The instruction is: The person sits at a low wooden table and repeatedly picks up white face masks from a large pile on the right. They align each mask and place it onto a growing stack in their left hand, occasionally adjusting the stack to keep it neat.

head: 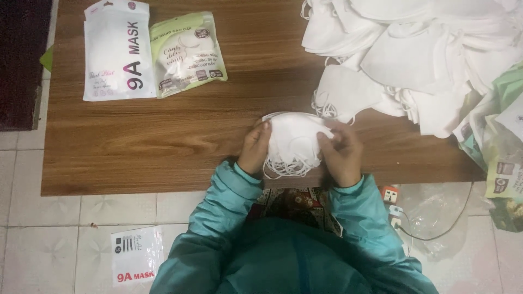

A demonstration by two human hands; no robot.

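- White plastic pouch [119, 50] lies flat at the far left of the wooden bench [163, 147], touching a smaller green-and-white pouch [187, 53] on its right. Both sit well apart from the hands, so I'd say they're safe unless a sleeve sweeps that way.
- Another white pouch [136, 261] is on the tiled floor [43, 239] by the person's left elbow. Looks easy to step on or kick, imo.
- Left hand [254, 148] is curled around the left edge of a small stack of white masks [294, 142], thumb on top, fingers under as far as I can tell.
- The stack is held just above the near edge of the bench, in the middle. Ear loops [283, 170] dangle loose below it. My guess: they could tangle or snag on a finger, and the stack could fan out and slip off the edge onto the lap.
- Right hand [342, 153] is closed on the right side of the same stack, fingertips pinching the top layers. If the pinch catches uneven layers, one mask may peel off or crease.
- Big heap of white masks [414, 60] fills the far right of the bench, nearest one just beside the right hand. Loops there look knotted together already, so pulling one could drag several along.
- Green pouches [496, 141] hang over the right edge; they look ready to slide off.
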